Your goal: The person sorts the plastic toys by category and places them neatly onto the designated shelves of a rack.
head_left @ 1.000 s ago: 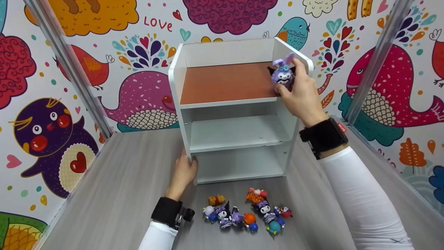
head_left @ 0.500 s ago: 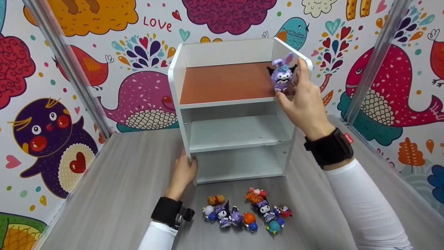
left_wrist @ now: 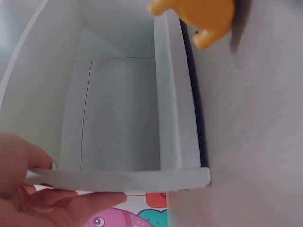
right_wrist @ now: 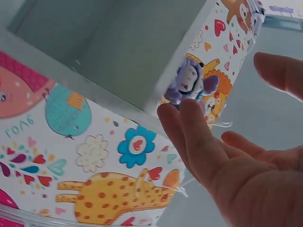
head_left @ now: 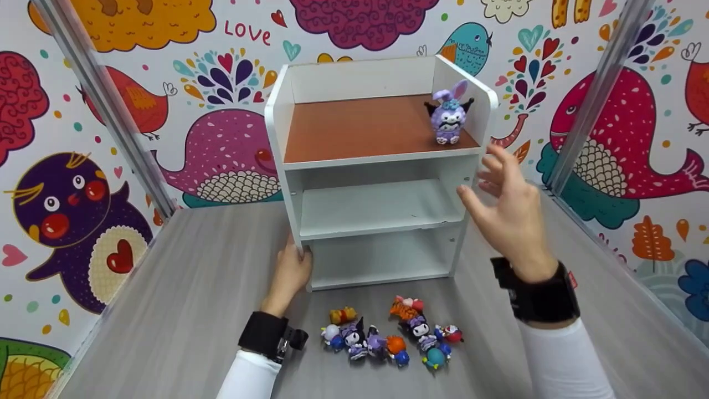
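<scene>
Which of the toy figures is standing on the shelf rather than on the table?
The purple bunny-eared figure, upright at the right end of the brown top shelf. All the other figures sit clustered on the table in front of the shelf unit.

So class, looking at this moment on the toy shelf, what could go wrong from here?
1. The purple figure stands near the top shelf's front right corner; a knock might tip it off.
2. The open right hand hangs close below and could brush it.
3. Only the left hand steadies the shelf unit.
</scene>
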`<state>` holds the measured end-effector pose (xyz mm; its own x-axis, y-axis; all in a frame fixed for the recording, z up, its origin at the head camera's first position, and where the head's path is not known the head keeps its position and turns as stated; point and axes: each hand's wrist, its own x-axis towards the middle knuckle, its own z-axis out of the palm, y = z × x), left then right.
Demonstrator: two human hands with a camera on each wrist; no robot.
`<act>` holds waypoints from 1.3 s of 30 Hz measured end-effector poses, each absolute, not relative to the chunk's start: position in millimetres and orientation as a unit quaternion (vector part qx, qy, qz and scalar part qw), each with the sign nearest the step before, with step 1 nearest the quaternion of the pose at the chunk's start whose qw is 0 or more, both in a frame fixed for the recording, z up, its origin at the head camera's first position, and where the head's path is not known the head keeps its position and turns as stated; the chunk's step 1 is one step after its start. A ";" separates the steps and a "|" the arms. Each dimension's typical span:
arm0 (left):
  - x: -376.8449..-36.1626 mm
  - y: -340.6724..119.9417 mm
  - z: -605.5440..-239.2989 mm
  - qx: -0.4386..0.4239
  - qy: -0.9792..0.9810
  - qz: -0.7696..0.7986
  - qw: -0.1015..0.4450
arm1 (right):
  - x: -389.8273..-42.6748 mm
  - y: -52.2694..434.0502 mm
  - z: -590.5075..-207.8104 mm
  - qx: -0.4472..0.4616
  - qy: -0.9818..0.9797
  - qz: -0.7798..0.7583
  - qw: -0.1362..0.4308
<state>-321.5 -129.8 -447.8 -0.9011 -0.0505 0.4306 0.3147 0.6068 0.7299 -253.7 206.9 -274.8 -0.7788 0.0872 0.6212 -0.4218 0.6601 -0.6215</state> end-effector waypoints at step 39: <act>-320.8 -127.4 -447.8 -0.063 -0.876 -0.427 0.215 | -264.2 185.5 -407.7 0.314 -0.924 0.157 -0.153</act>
<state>-320.8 -127.4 -447.8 -0.8996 -0.0733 0.4306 0.2942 0.6271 0.7213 -264.2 185.5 -407.7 -0.7559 -0.6283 -0.1839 -0.5326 0.7536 -0.3853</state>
